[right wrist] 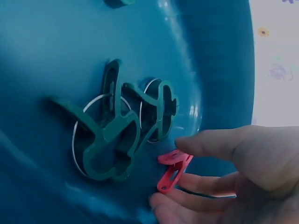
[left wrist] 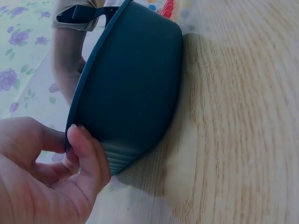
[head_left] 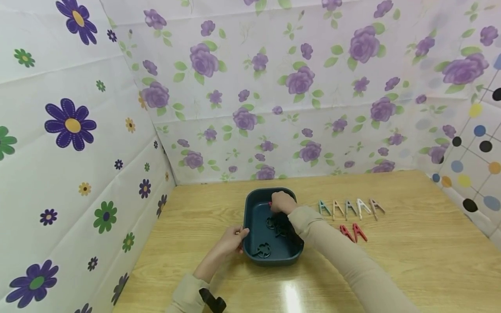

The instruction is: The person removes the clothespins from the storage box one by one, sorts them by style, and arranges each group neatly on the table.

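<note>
A dark teal plastic basin [head_left: 256,217] stands on the wooden table. At its left side my left hand [head_left: 231,240] grips the rim, thumb over the edge and fingers against the outer wall in the left wrist view. Inside, toward the far right, my right hand [head_left: 282,202] pinches a small pinkish-red clothespin [right wrist: 174,171] between thumb and fingers. Beside it on the basin floor lie dark green clips [right wrist: 107,135] with wire rings. Another dark green clip [head_left: 264,250] rests near the front left corner of the basin.
Right of the basin, several clothespins stand in a row, from a teal one [head_left: 324,208] to a brown one [head_left: 376,208]. Nearer lie two red clothespins [head_left: 359,232]. Flowered sheets [head_left: 235,130] enclose the wooden table [head_left: 195,204] at the back and sides.
</note>
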`<state>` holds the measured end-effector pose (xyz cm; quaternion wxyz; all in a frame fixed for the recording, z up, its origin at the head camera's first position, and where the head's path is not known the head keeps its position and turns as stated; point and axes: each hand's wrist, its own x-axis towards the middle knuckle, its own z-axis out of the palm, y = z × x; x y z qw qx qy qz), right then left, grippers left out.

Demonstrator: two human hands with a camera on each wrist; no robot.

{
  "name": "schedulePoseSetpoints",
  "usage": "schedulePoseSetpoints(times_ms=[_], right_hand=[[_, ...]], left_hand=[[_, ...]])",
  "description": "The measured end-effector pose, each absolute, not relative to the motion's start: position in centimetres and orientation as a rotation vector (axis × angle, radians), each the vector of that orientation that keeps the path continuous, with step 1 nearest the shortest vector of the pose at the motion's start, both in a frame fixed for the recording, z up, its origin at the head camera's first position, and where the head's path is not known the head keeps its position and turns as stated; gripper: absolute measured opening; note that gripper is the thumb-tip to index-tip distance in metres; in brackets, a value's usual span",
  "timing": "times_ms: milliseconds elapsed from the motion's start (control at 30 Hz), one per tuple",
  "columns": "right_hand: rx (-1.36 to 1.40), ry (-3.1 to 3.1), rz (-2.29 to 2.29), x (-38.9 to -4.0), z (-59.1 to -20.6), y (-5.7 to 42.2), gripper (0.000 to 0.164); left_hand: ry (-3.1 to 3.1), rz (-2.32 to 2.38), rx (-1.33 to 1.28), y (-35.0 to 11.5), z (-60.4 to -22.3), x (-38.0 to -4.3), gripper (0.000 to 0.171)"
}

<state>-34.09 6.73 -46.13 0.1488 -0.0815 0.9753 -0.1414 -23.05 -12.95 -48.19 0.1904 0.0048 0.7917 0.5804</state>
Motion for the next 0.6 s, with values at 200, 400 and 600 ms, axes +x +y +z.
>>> schedulePoseSetpoints(times_ms=[200, 400, 600], right_hand=[[-0.235, 2.86, -0.345, -33.81, -46.34, 6.65, 0.031], [-0.193, 2.867, -0.317, -34.02, -46.01, 6.63, 0.027], [-0.224, 2.861, -0.31, -34.21, -45.4, 6.69, 0.025]], left_hand=[[2.234, 1.619, 0.021, -12.81, -48.05, -22.92, 0.033], [2.259, 1.595, 0.028, -12.83, -47.96, -22.99, 0.032], [2.25, 1.589, 0.015, -13.08, -48.18, -23.11, 0.031]])
